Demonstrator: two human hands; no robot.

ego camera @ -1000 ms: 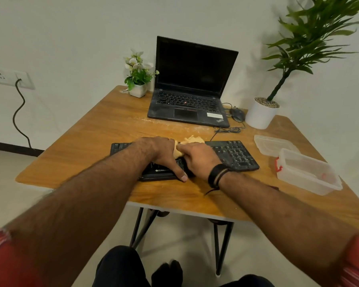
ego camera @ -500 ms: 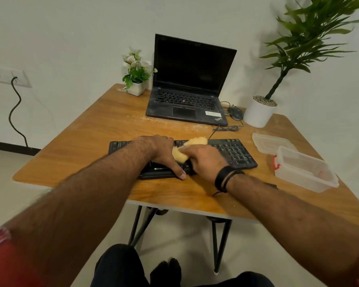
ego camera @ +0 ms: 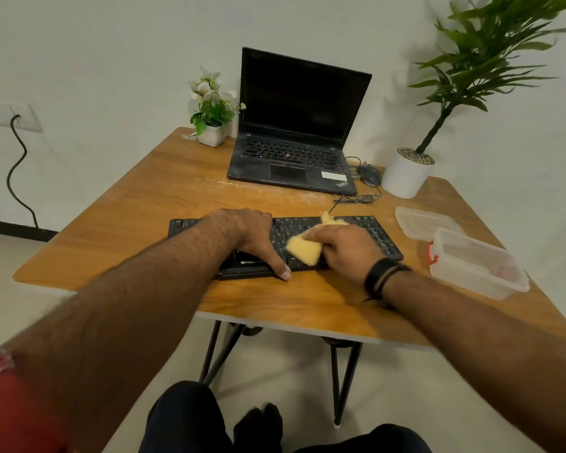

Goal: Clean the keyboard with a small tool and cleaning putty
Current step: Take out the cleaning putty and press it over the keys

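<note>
A black keyboard (ego camera: 378,235) lies across the near middle of the wooden table (ego camera: 138,210). My left hand (ego camera: 254,237) rests flat on its left half, thumb on the front edge, holding it down. My right hand (ego camera: 343,248) grips a yellow lump of cleaning putty (ego camera: 304,248) and presses it onto the keys near the middle. Part of the putty sticks out beyond my fingers toward the keyboard's back edge. No small tool is visible.
An open black laptop (ego camera: 291,155) sits at the back, with a small flower pot (ego camera: 211,132) to its left and a mouse (ego camera: 369,174) and a potted plant (ego camera: 406,174) to its right. A clear plastic box (ego camera: 477,263) and its lid (ego camera: 425,220) lie at the right.
My right hand has slid the putty to the right across the keys, away from my left hand. The putty now shows more between the two hands. The left hand has stayed in place.
</note>
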